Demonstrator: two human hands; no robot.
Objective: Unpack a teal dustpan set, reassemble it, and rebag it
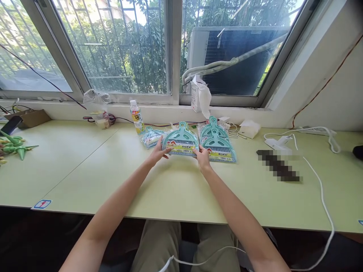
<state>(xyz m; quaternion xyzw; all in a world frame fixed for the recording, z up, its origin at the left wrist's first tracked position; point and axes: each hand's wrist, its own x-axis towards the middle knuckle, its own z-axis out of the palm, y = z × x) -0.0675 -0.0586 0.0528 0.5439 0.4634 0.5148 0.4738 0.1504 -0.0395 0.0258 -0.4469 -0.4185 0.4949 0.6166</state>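
Between both hands is a teal dustpan-and-brush set in clear plastic wrapping with a yellow printed label, tilted up with its handle away from me. My left hand grips its left edge, thumb on the front. My right hand pinches the right edge. Close beside my right hand lies another wrapped dustpan set, overlapping a further dustpan set behind it. A wrapped teal set rests on the table left of the held one, partly covered.
A drink bottle and a plastic bag with a cup stand near the window. A tissue pack sits on the sill. White cables and a power adapter lie on the right, near a blurred dark object. Green toys lie far left.
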